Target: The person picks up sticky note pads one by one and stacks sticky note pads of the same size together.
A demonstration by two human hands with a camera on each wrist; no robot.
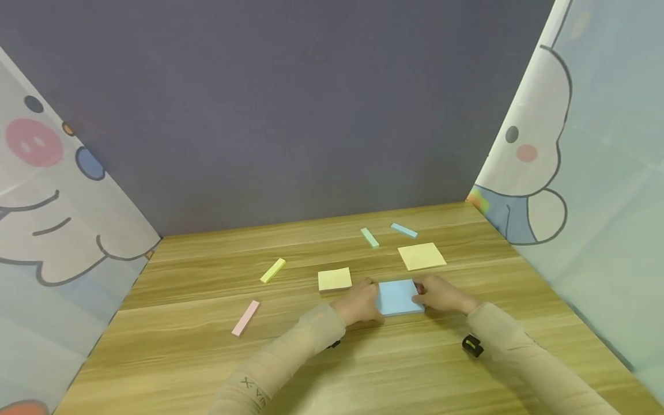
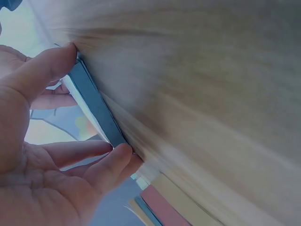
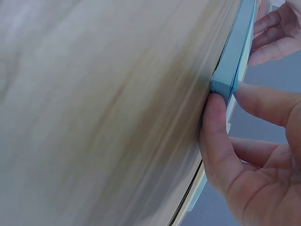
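Observation:
A square blue sticky note pad (image 1: 398, 297) lies flat on or just at the table, between the two hands. My left hand (image 1: 361, 302) holds its left side. In the left wrist view, the thumb is at one corner of the pad's edge (image 2: 96, 103) and curled fingers are at the other. My right hand (image 1: 443, 294) pinches the pad's right side. The right wrist view shows the thumb and a finger at a corner of the blue pad (image 3: 225, 77). Just left of the left hand sits a thicker pad stack (image 1: 334, 279) with a yellow top.
A thin yellow pad (image 1: 422, 256) lies behind the right hand. Small strips are spread about the wooden table (image 1: 171, 346): pink (image 1: 245, 318), yellow (image 1: 272, 270), green (image 1: 370, 237) and blue (image 1: 404, 230). A dark panel (image 1: 311, 115) stands behind, with printed curtains at both sides.

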